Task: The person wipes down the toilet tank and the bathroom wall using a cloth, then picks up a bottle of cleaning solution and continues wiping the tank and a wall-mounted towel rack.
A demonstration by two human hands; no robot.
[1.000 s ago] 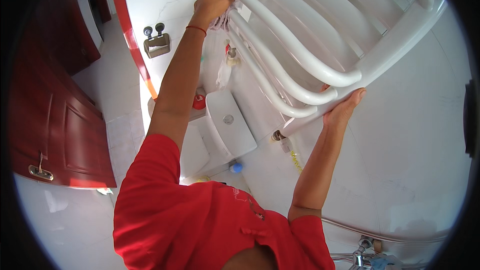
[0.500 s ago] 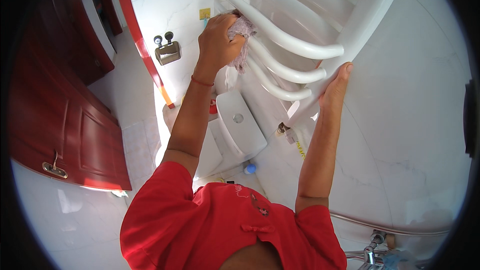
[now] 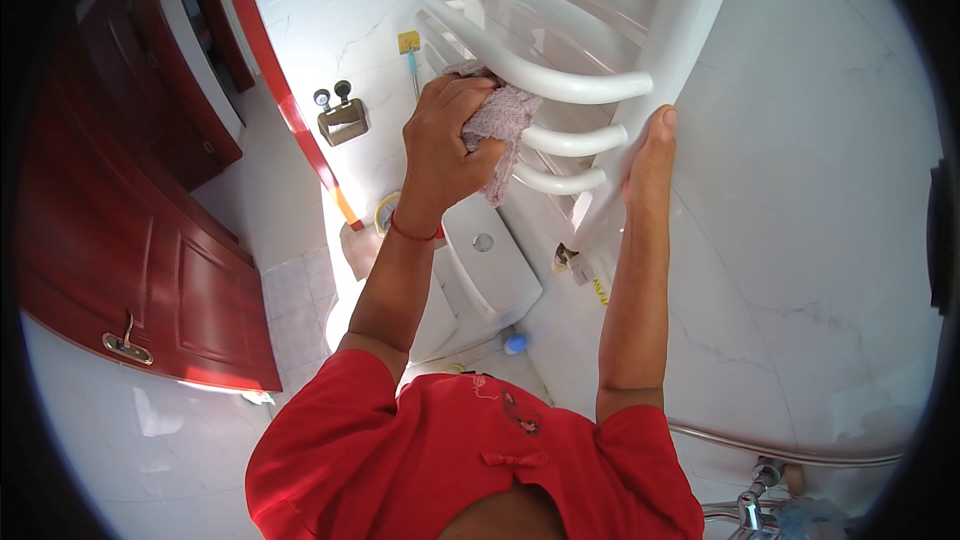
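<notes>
Cloth [image 3: 500, 125] first, since that's what I'm staring at on the head feed: pinkish-grey, bunched up in the left hand [image 3: 447, 145], fingers curled over it and the thumb underneath, with a loose end dangling on the hand's right side. So yeah, that hand is pinching it pretty firmly from what I can see. It looks pressed up against the white rack [image 3: 585, 92], though I can't swear from this angle exactly which bars it touches.

The bit I'd watch is how the rack lies. Its curved bars run off to the right from the left hand, ending at a thick slanting upright [image 3: 692, 30]. The long axis of that upright climbs up and to the right from just beside the right hand [image 3: 650, 152]. So the left hand is nearer the middle of the bars, and the right is nearer their joints, which sit just left of it and above left.

Right hand: thumb up along the upright, palm side against it. Other fingers are mostly hidden, so I can't tell whether they wrap round or just brace.

Around them: a toilet tank [image 3: 492, 258] below the left hand, a small wall holder [image 3: 343, 123] off to that hand's left.
</notes>
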